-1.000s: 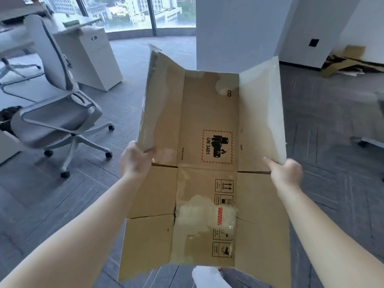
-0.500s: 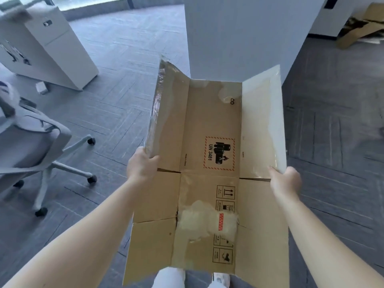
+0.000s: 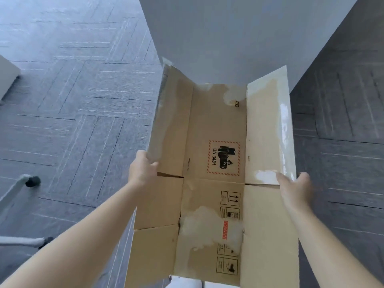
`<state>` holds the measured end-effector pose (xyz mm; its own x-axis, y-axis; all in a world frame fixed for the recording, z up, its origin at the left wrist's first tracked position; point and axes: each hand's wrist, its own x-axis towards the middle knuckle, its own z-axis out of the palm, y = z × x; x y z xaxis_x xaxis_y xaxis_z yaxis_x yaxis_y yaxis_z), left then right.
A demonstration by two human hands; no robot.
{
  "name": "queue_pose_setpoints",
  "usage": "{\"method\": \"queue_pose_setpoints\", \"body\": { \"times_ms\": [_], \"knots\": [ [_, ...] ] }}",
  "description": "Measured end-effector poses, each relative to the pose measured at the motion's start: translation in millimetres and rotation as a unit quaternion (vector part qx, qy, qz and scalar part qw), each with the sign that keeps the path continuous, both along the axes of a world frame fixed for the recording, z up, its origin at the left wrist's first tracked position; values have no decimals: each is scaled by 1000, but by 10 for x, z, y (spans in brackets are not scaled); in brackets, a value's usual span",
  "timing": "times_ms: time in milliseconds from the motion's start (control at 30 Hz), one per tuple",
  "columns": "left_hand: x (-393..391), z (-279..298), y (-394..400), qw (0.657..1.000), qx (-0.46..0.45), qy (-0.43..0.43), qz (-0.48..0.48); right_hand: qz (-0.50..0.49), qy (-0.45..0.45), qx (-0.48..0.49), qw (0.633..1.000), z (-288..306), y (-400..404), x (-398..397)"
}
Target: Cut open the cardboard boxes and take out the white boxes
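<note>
A flattened brown cardboard box (image 3: 216, 125), printed with a UN 3481 battery label and handling symbols and patched with torn tape, is held out in front of me above the floor. My left hand (image 3: 142, 169) grips its left flap at the fold, thumb over the inner face. My right hand (image 3: 295, 188) holds the right flap's edge, fingers curled round it. No white box is in view.
Grey carpet tiles (image 3: 83, 100) cover the floor. A white pillar (image 3: 239, 34) rises just behind the box. Chair legs with castors (image 3: 32, 181) reach in at the lower left, and a white cabinet corner (image 3: 8, 77) shows at the left edge.
The view has tilted down and moved forward toward the pillar; the office chair and cabinet have slid out to the left. Both hands keep the same hold on the cardboard.
</note>
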<state>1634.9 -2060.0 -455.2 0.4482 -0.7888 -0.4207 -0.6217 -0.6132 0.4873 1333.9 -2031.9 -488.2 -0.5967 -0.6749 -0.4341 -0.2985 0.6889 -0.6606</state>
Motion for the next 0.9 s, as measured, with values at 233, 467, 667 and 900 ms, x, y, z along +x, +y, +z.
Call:
{"method": "queue_pose_setpoints", "body": {
  "times_ms": [233, 467, 667, 900],
  "knots": [
    [32, -2122, -673, 1000, 5, 14, -9, -4, 13, 36, 999, -1972, -489, -38],
    [120, -3762, -1011, 1000, 15, 11, 5, -3, 5, 34, 999, -3441, -820, 25],
    [226, -4060, -1143, 1000, 1, 12, 17, 1, 24, 30, 999, -3744, -901, 7],
    [315, -4204, -1217, 996, 79, -8, -51, 25, 79, 73, 994, -3836, -966, -30]
  ]
}}
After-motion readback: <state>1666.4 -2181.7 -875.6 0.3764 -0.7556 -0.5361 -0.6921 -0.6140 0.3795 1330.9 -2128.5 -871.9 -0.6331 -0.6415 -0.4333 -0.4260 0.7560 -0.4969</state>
